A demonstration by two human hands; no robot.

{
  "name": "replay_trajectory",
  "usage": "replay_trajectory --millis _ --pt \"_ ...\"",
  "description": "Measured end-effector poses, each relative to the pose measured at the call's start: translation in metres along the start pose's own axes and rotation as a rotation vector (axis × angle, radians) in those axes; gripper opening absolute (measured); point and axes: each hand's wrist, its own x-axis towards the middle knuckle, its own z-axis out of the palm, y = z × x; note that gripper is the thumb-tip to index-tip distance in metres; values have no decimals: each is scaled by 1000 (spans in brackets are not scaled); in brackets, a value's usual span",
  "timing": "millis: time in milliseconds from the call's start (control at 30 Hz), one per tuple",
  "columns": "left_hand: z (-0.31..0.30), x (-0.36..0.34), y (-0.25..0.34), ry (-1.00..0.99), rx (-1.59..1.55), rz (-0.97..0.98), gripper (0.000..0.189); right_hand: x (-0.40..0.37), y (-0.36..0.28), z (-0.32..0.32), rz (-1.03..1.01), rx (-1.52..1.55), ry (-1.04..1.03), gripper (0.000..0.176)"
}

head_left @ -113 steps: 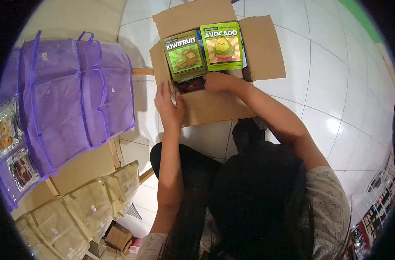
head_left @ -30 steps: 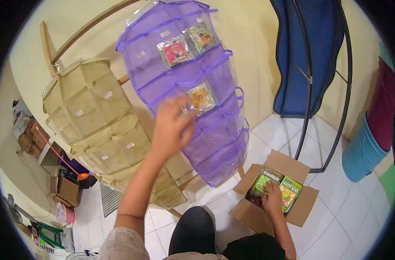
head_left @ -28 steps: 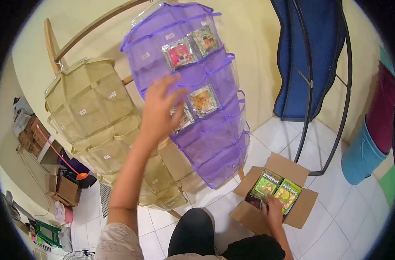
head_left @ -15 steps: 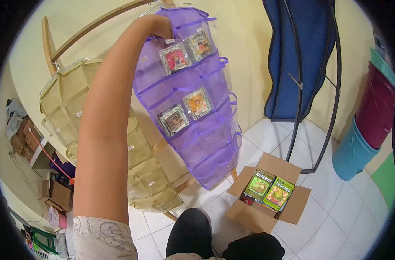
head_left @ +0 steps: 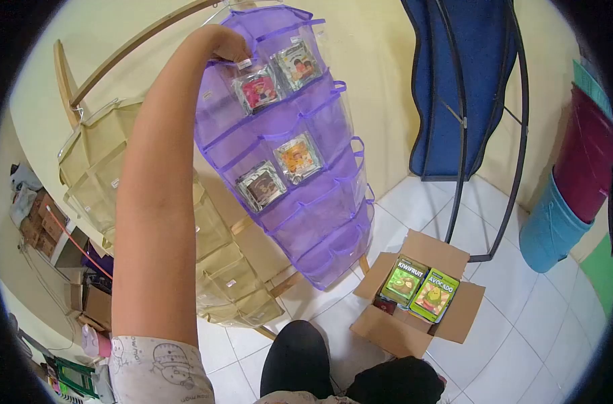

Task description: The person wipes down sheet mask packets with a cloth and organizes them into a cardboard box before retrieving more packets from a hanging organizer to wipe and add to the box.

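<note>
My left hand reaches up to the upper left part of a purple hanging organizer with clear pockets. Its fingers are curled at the top edge of a pocket, beside a small white label, and seem to grip that edge; the fingertips are partly hidden. Just below, a pocket holds packets with a pink picture. Silvery packets fill the pocket to its right. Lower down sit packets with an orange picture and packets with a dark picture. My right hand is out of view.
A beige organizer hangs at the left from a wooden rack. An open cardboard box with kiwifruit packs and avocado packs stands on the tiles. An ironing board and stacked buckets are at the right.
The view has shifted slightly, so the purple organizer and my left hand appear a little further left. The hand stays at the same upper pocket, and the packets keep their places.
</note>
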Motion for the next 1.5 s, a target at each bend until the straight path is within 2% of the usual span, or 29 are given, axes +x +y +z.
replay_trajectory --millis 33,100,133,167,267,333,433,500,533,567,633,667,733,867,967,1033,1100,1133,1167,1200,1267,1300,1333,1367,1433,1500 --pt "-1 -3 3 -5 101 3 31 5 32 9 -370 -196 134 42" --pt "4 3 0 37 94 28 27 3 26 8 -328 -185 157 40" --pt "5 5 -3 58 90 41 25 1 -9 0 80 25 46 39" --pt "7 4 -6 63 -49 48 23 0 -39 -6 487 234 -66 38" --pt "8 -2 -14 73 -433 91 15 3 -12 -1 425 280 -116 35" --pt "7 0 -21 63 -642 143 9 6 -16 -2 437 343 -96 34" --pt "-3 4 -26 33 -584 101 12 8 -27 -5 470 346 -92 33" --pt "-8 10 -10 62 -92 -10 18 10 -30 -2 438 362 -94 32" --pt "-10 12 -3 75 154 -64 22 8 -7 5 397 391 -95 32" --pt "-7 16 -2 110 256 -28 25 7 9 5 357 416 -94 32" --pt "1 31 -1 180 465 47 32 10 13 1 204 211 -126 30" --pt "2 36 -5 162 400 66 35 9 15 1 130 111 -142 30" --pt "4 31 -3 162 407 117 35 6 13 5 181 169 -49 33" --pt "3 25 -8 264 371 129 33 13 4 8 272 263 124 56" --pt "-18 1 -16 226 90 154 27 14 4 6 303 244 146 57" --pt "-28 -17 -24 374 -14 96 24 9 15 7 264 138 120 57" --pt "-45 -40 -20 333 -114 107 23 6 17 8 178 -41 94 58" --pt "-51 -47 -33 314 -221 206 21 5 20 8 110 -173 77 58" --pt "-59 -48 -49 415 -415 233 19 4 27 10 24 -328 63 59" --pt "-46 -79 -15 796 -579 53 18 6 34 15 -60 -487 41 59" --pt "-28 -124 12 839 -516 326 23 4 49 17 -149 -721 -5 60" --pt "-14 -135 27 838 -506 484 26 2 33 11 -139 -776 -26 60" --pt "12 -142 45 828 -519 653 31 1 22 1 -19 -766 -70 59" --pt "45 -143 63 785 -569 760 31 4 -11 -12 101 -763 -112 59" --pt "152 -147 115 560 -720 832 32 -6 -45 -32 168 -727 3 57" --pt "271 -159 185 191 -883 799 33 -17 -49 -44 315 -806 66 68"
